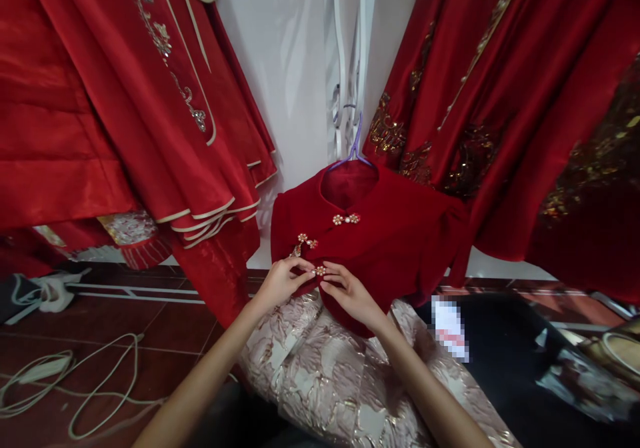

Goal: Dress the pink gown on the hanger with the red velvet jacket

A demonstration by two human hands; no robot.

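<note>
Red tile floor [165, 321], white wall [290, 68]: one red top [400, 235] on purple hanger [353, 151] between hung robes [125, 115], three pearl clasps [346, 219], left hand [283, 280] and right hand [350, 293] fingers pinching the lowest clasp [320, 271].

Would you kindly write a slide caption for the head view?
Left hand and right hand pinch a pearl flower clasp on a hanging dark-red velvet jacket.

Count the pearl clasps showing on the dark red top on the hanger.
3 clasps: one under the collar, one lower left of it, one between the left hand and right hand. Others may hide under the hands.
</note>
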